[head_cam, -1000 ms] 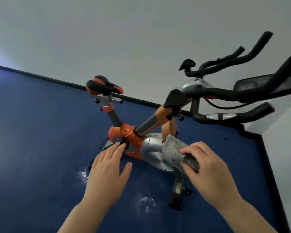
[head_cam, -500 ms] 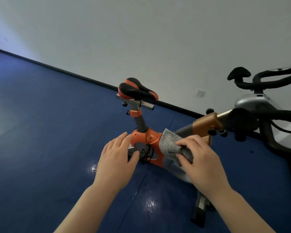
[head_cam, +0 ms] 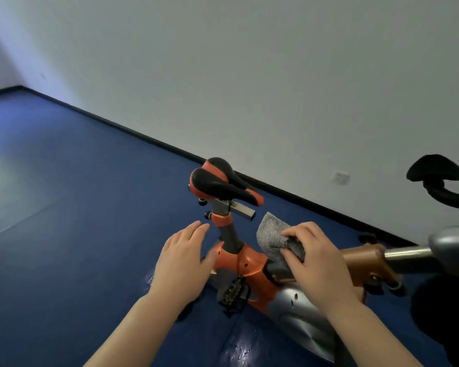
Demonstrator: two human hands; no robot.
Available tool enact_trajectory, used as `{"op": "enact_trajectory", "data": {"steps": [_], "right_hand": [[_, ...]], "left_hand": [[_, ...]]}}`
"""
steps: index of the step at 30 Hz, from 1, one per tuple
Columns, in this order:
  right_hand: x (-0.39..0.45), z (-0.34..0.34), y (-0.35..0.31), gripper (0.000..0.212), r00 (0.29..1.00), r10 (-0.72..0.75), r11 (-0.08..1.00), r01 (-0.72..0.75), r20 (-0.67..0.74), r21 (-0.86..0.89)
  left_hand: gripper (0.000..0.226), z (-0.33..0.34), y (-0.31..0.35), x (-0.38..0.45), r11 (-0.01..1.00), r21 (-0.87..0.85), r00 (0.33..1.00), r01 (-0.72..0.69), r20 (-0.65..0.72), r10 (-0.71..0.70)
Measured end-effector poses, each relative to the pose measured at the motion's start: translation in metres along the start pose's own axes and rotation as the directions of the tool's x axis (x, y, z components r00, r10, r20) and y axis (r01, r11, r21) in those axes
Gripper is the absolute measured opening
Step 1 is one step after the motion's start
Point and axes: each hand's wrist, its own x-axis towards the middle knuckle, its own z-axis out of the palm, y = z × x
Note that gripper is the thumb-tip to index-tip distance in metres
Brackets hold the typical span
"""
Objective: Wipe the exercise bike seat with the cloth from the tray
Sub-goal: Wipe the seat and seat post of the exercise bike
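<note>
Our left hand [head_cam: 182, 263] hangs in the air with its fingers straight and slack, holding nothing, just left of the seat post [head_cam: 229, 234]. Above and slightly right of it sits the seat [head_cam: 220, 181], black with orange trim, well clear of both our hands. Its long axis runs from the broad rear at the upper left down to the narrow nose [head_cam: 256, 198] at the lower right, so the nose points toward our right side.

Our right hand [head_cam: 313, 256] pinches the grey cloth [head_cam: 272, 235] between curled fingers and thumb, a loose flap standing up toward the seat. The cloth lies below and right of the nose, near it but not touching.

We judge this hand the nearer one for the wipe: it needs to go up and left, meeting the nose first, then sweep along the seat toward the broad end.

The blue floor [head_cam: 64, 234] carries the bike, which stands near its far edge along the wall.
</note>
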Motion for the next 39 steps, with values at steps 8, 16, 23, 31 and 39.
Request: {"op": "enact_trajectory", "data": {"steps": [8,16,23,31,39], "right_hand": [[0.075,0.020,0.024,0.024,0.999,0.001,1.000,0.000,0.052,-0.011],[0.132,0.064,0.019,0.024,0.997,0.067,0.998,-0.067,0.032,-0.013],[0.170,0.104,0.005,0.024,0.985,0.168,0.985,-0.166,0.049,-0.047],[0.191,0.132,0.020,0.021,0.968,0.236,0.971,-0.230,0.084,-0.068],[0.216,0.157,0.062,0.043,0.972,0.073,0.991,-0.046,0.222,-0.123]], "left_hand": [[0.055,0.007,-0.008,0.068,0.998,-0.027,0.999,0.050,-0.001,-0.050],[0.054,0.009,-0.038,0.141,0.998,-0.055,0.999,-0.011,0.030,0.012],[0.053,0.007,-0.072,0.198,0.993,-0.080,0.992,-0.090,0.084,0.097],[0.052,0.029,-0.087,0.240,0.985,-0.135,0.981,-0.105,0.151,0.125],[0.055,0.053,-0.067,0.259,0.993,-0.108,0.993,-0.043,0.106,0.055]]}}
